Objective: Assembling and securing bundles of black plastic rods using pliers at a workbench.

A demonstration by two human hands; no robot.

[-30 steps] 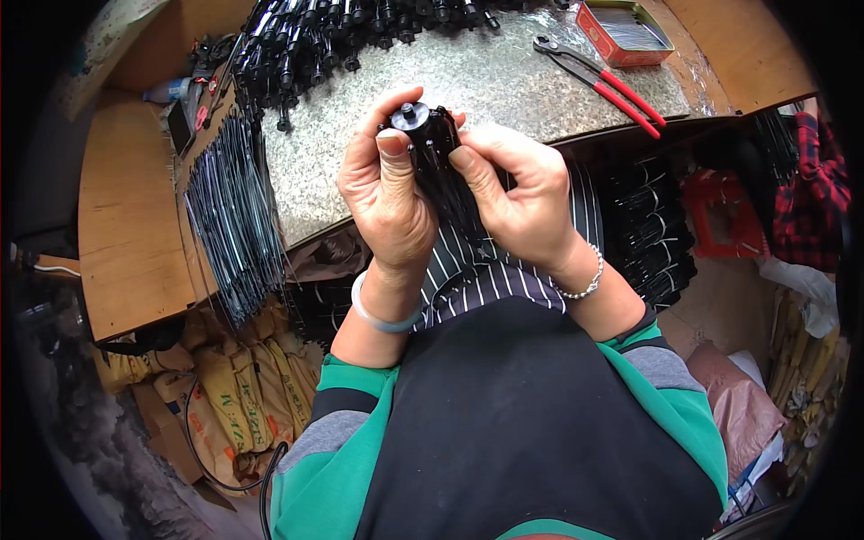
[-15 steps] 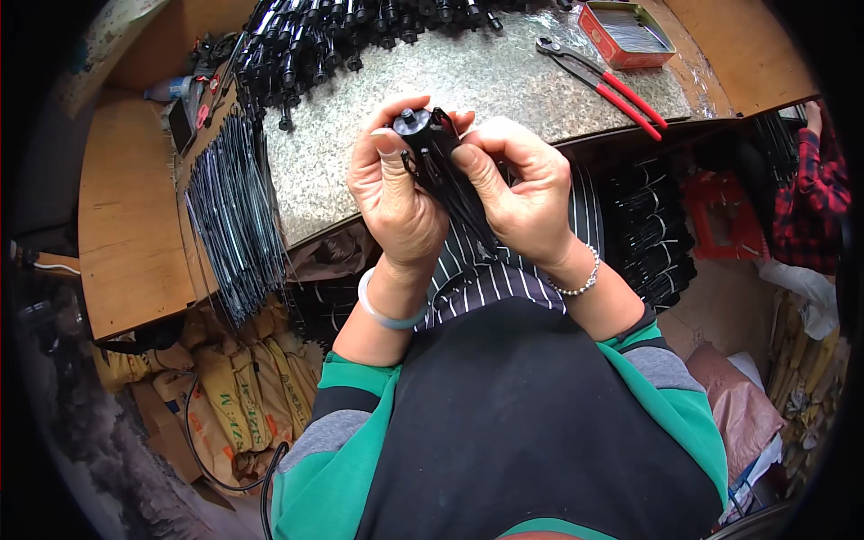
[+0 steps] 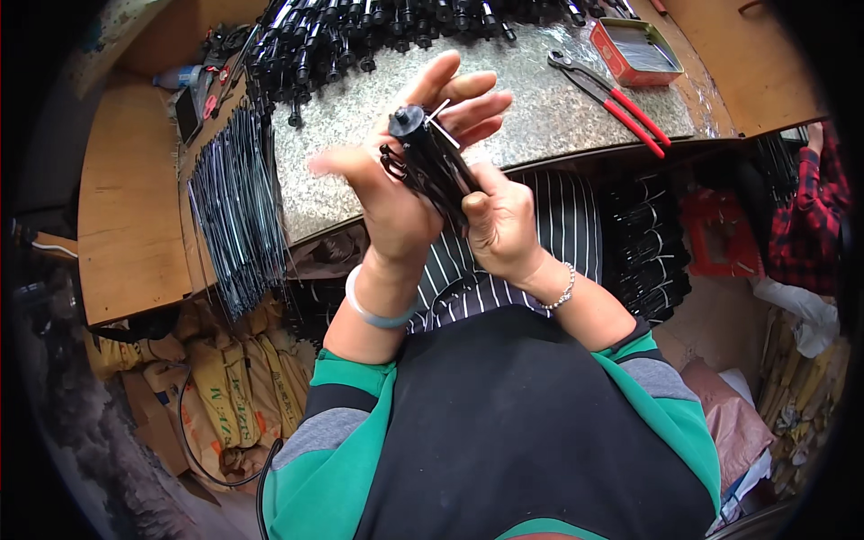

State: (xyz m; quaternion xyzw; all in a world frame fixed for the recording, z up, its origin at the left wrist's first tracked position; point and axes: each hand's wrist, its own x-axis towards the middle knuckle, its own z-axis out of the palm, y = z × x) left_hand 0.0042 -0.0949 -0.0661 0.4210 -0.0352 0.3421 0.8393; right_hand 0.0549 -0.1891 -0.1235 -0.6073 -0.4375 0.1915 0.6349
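Note:
In my right hand [image 3: 508,229] is the lower part of a black folded umbrella frame [image 3: 434,153], with the fingers wrapped round its bundled ribs. The frame tilts up and to the left, its round black end cap with a small stud on top. A thin pale strip [image 3: 443,133] stands out beside the cap. My left hand [image 3: 396,202] lies behind the frame, palm up, fingers spread and the thumb out to the left, smeared by motion. Loose black rib ends hang over its palm.
Many black umbrella frames [image 3: 360,31] are heaped at the table's [image 3: 315,171] back. Thin dark ribs [image 3: 236,202] lie along the left. Red-handled pincers [image 3: 621,112] and a red tin [image 3: 616,67] of thin metal pieces sit right. A person's plaid sleeve [image 3: 805,220] shows far right.
My left fingers have let go of the capped end and spread out. My right hand has slid down the frame and closed round its lower part. The pale strip has come into view.

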